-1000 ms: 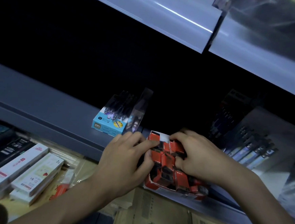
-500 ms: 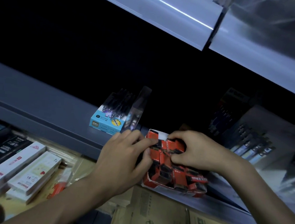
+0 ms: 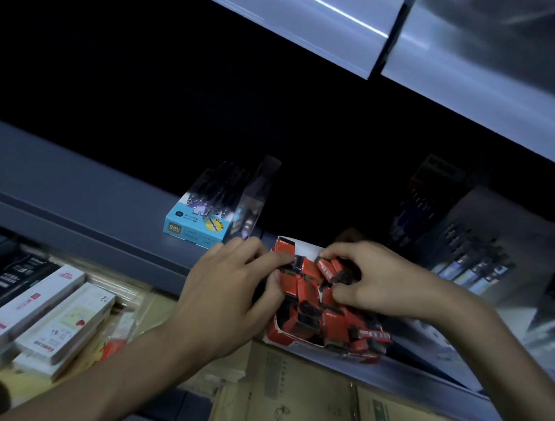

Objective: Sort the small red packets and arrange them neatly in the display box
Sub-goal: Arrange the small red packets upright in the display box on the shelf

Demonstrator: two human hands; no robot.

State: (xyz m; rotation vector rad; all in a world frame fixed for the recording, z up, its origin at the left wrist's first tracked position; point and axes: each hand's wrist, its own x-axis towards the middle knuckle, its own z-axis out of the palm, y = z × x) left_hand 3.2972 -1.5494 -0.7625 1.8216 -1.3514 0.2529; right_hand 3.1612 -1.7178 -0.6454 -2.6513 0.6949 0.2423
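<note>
A: What do the two hands do at this moment?

B: The left hand point(image 3: 229, 293) grips the near-left side of the small red cardboard display box point(image 3: 296, 339). Its thumb presses on the box wall, and its forefinger lies over a small red packet at the far end. The right hand point(image 3: 373, 281) pinches one small red packet with black ends point(image 3: 332, 271) between thumb and fingers, lifted a little above the others.

A: And where is the box?

B: It stands on the front edge of the grey metal shelf point(image 3: 71, 200), between the two hands, with its near end over the shelf lip. The pile of small red packets point(image 3: 334, 321) fills it, and they lie in several directions, not in rows. Some of them stick out at the right end.

A: What is around it?

B: Just beside the left hand, farther back, stands a light blue box of dark pens point(image 3: 198, 227) with a clear plastic lid. On the right, behind the right hand, stand dark pen packs with blue labels point(image 3: 471, 259), leaning back. Below the shelf, near-left, lie long white boxes with red print point(image 3: 32, 310). Near the middle and right I see brown paper envelopes with line drawings point(image 3: 303, 408). The far part of the shelf is very dark, so I cannot tell what is there.
</note>
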